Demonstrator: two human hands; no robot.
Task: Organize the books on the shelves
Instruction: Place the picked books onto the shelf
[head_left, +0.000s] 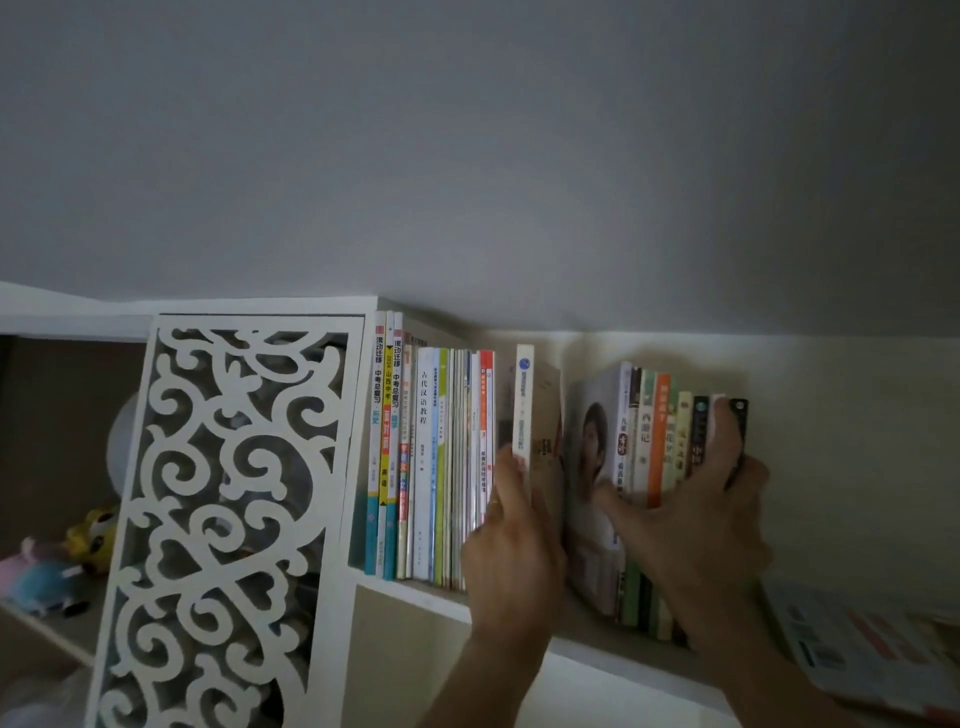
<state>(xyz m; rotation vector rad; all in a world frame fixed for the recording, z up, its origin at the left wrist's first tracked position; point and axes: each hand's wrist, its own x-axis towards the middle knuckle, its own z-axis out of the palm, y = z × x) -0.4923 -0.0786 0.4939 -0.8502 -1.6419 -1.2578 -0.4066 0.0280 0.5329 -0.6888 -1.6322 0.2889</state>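
Observation:
A white shelf (415, 590) carries two groups of upright books. The left row of books (431, 457) stands against the shelf's side wall. My left hand (511, 551) pinches a white-spined book (523, 395) standing at the right end of that row. A gap separates it from the right bundle of books (654, 447), whose front cover shows a portrait. My right hand (696, 504) grips this bundle, thumb on the portrait cover and fingers curled over the far dark book (740, 415).
A white carved lattice panel (223, 519) closes the compartment to the left. Plush toys (57, 566) lie on a lower shelf at far left. Flat books or magazines (857, 644) lie on the shelf at far right. A plain wall rises above.

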